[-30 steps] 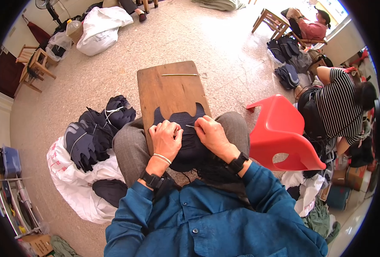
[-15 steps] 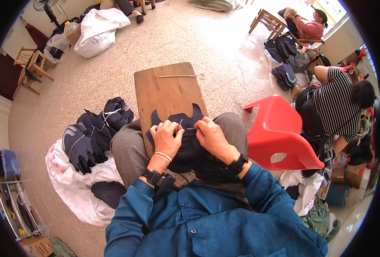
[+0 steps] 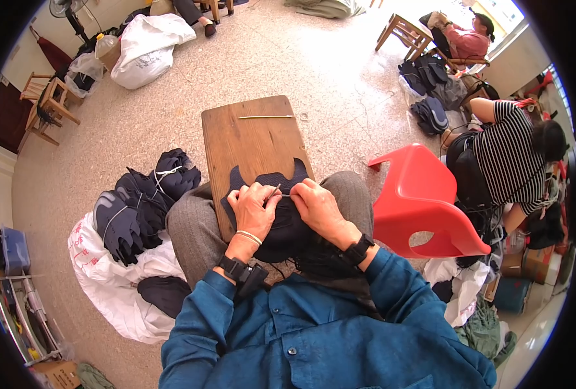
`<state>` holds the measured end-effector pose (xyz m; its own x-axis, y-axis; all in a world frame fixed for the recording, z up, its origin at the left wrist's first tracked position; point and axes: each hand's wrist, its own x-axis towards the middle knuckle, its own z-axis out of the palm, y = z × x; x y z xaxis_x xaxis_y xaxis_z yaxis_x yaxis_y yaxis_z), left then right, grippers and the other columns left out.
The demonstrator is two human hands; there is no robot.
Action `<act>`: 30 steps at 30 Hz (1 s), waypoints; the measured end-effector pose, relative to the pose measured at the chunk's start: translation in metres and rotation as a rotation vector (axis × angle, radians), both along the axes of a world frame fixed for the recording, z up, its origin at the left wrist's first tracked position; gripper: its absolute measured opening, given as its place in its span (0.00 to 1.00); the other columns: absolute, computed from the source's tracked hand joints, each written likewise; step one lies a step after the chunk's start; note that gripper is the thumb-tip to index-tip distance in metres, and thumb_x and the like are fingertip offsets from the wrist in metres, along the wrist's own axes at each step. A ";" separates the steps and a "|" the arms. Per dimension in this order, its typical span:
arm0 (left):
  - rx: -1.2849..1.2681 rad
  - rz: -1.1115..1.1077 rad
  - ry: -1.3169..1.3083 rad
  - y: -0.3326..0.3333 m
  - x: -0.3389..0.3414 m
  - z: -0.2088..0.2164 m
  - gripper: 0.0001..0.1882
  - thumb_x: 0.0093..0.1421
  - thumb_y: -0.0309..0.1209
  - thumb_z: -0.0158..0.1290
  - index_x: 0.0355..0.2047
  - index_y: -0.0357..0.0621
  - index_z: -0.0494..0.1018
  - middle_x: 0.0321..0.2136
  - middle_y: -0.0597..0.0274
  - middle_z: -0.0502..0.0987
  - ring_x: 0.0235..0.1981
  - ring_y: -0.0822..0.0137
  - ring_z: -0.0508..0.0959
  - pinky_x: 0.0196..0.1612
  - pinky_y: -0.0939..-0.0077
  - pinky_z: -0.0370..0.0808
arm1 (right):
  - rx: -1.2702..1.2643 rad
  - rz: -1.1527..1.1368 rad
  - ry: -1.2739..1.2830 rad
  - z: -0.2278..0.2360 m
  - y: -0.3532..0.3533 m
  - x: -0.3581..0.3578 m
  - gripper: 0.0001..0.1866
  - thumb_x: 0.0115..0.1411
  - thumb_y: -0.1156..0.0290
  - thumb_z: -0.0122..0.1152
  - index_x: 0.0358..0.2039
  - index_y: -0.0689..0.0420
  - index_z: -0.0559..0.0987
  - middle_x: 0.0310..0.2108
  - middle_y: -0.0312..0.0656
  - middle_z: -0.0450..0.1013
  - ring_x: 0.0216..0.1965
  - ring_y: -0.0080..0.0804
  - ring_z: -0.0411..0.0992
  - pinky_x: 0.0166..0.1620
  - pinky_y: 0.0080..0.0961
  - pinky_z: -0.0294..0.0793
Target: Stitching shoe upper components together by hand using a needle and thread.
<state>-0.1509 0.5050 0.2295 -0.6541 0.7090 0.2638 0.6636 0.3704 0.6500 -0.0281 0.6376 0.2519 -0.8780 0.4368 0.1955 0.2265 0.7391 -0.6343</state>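
Note:
A dark navy fabric piece [image 3: 276,220], shaped like a shoe upper with two pointed ends, lies over the near end of a wooden board [image 3: 255,139] across my lap. My left hand [image 3: 254,206] is closed on its left part, thumb and forefinger pinched. From that pinch sticks up a short thin tip, too small to name. My right hand [image 3: 317,206] pinches a thin metal needle-like tool [image 3: 285,195], which points left and reaches the left fingertips. Its far end is hidden there. Dark cords hang below the fabric.
A thin rod [image 3: 265,117] lies on the board's far end. Left are bundled dark fabric pieces [image 3: 122,220] on a white sack [image 3: 113,292]. A red plastic chair [image 3: 418,188] stands right, beside a person in a striped shirt [image 3: 505,152]. Another person [image 3: 469,42] sits farther back.
My right hand has shifted slightly left, so the needle-like tool's end now meets my left fingertips. The left hand keeps its pinch on the fabric.

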 end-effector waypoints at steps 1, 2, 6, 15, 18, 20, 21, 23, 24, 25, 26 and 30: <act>0.000 -0.001 -0.001 0.000 0.000 0.000 0.05 0.56 0.35 0.64 0.33 0.54 0.82 0.29 0.71 0.78 0.36 0.66 0.74 0.51 0.63 0.58 | -0.020 0.007 0.022 0.000 0.000 0.000 0.04 0.62 0.73 0.60 0.34 0.60 0.77 0.34 0.50 0.73 0.37 0.54 0.75 0.40 0.44 0.76; -0.001 -0.009 0.001 -0.001 0.000 0.000 0.05 0.56 0.36 0.64 0.33 0.54 0.82 0.30 0.71 0.78 0.36 0.66 0.74 0.51 0.63 0.58 | -0.039 0.014 0.043 0.000 0.000 0.000 0.04 0.62 0.73 0.60 0.34 0.59 0.77 0.34 0.50 0.73 0.37 0.54 0.75 0.39 0.44 0.76; 0.033 -0.017 -0.035 -0.001 0.002 0.002 0.05 0.57 0.35 0.63 0.32 0.53 0.82 0.30 0.70 0.78 0.37 0.66 0.74 0.52 0.63 0.58 | -0.046 0.023 0.066 0.000 0.001 0.001 0.04 0.62 0.73 0.60 0.33 0.59 0.77 0.33 0.50 0.72 0.36 0.54 0.75 0.39 0.44 0.76; -0.019 -0.003 -0.053 0.000 0.001 0.001 0.03 0.56 0.33 0.63 0.31 0.52 0.82 0.29 0.70 0.78 0.37 0.65 0.74 0.52 0.62 0.58 | 0.083 -0.052 -0.043 0.006 0.000 0.007 0.04 0.61 0.75 0.58 0.32 0.60 0.73 0.32 0.53 0.71 0.35 0.56 0.75 0.38 0.47 0.76; 0.013 -0.009 -0.032 0.000 0.002 0.001 0.04 0.54 0.33 0.64 0.31 0.54 0.83 0.29 0.71 0.77 0.37 0.65 0.74 0.53 0.62 0.58 | 0.102 -0.034 -0.079 0.009 0.001 0.007 0.03 0.60 0.76 0.58 0.32 0.61 0.73 0.32 0.54 0.71 0.36 0.57 0.75 0.38 0.48 0.76; 0.012 -0.011 -0.043 0.000 0.003 0.002 0.04 0.54 0.33 0.64 0.31 0.54 0.83 0.29 0.71 0.77 0.37 0.66 0.74 0.53 0.62 0.57 | 0.143 -0.028 -0.149 0.010 0.001 0.005 0.03 0.58 0.77 0.59 0.32 0.61 0.74 0.31 0.54 0.71 0.35 0.57 0.75 0.38 0.48 0.77; 0.009 -0.010 -0.053 0.000 0.003 0.002 0.05 0.53 0.33 0.65 0.32 0.55 0.83 0.29 0.71 0.77 0.38 0.66 0.74 0.53 0.62 0.57 | 0.143 -0.029 -0.148 0.010 0.001 0.005 0.03 0.58 0.77 0.59 0.32 0.61 0.74 0.31 0.54 0.71 0.35 0.57 0.75 0.38 0.48 0.77; 0.002 -0.013 -0.048 0.000 0.003 0.002 0.06 0.53 0.33 0.65 0.33 0.55 0.84 0.29 0.72 0.76 0.38 0.66 0.73 0.53 0.62 0.57 | 0.127 -0.019 -0.159 0.008 0.003 0.005 0.03 0.57 0.78 0.59 0.32 0.61 0.74 0.31 0.54 0.72 0.35 0.58 0.76 0.38 0.48 0.77; -0.006 -0.017 -0.044 -0.001 0.003 0.002 0.06 0.53 0.33 0.65 0.33 0.56 0.84 0.29 0.72 0.76 0.38 0.66 0.73 0.54 0.62 0.56 | 0.127 -0.020 -0.159 0.008 0.004 0.005 0.03 0.57 0.78 0.59 0.32 0.61 0.74 0.31 0.54 0.72 0.35 0.58 0.76 0.38 0.48 0.77; -0.005 -0.018 -0.043 -0.001 0.003 0.002 0.06 0.53 0.33 0.65 0.33 0.56 0.84 0.29 0.72 0.76 0.38 0.66 0.73 0.54 0.62 0.56 | 0.128 -0.012 -0.159 0.007 0.006 0.004 0.03 0.57 0.78 0.59 0.32 0.61 0.74 0.31 0.55 0.72 0.35 0.58 0.76 0.38 0.48 0.77; -0.001 -0.021 -0.038 -0.001 0.003 0.002 0.07 0.53 0.33 0.65 0.33 0.56 0.84 0.29 0.72 0.75 0.38 0.66 0.73 0.54 0.62 0.56 | 0.129 -0.003 -0.158 0.006 0.007 0.004 0.03 0.57 0.78 0.58 0.32 0.61 0.75 0.31 0.55 0.72 0.35 0.58 0.76 0.38 0.48 0.77; -0.009 -0.028 -0.049 -0.001 0.003 0.001 0.08 0.53 0.34 0.65 0.34 0.57 0.84 0.29 0.72 0.74 0.38 0.67 0.72 0.54 0.61 0.56 | 0.157 0.044 -0.207 0.012 0.009 -0.001 0.03 0.57 0.79 0.58 0.32 0.62 0.75 0.31 0.55 0.72 0.36 0.58 0.76 0.38 0.48 0.77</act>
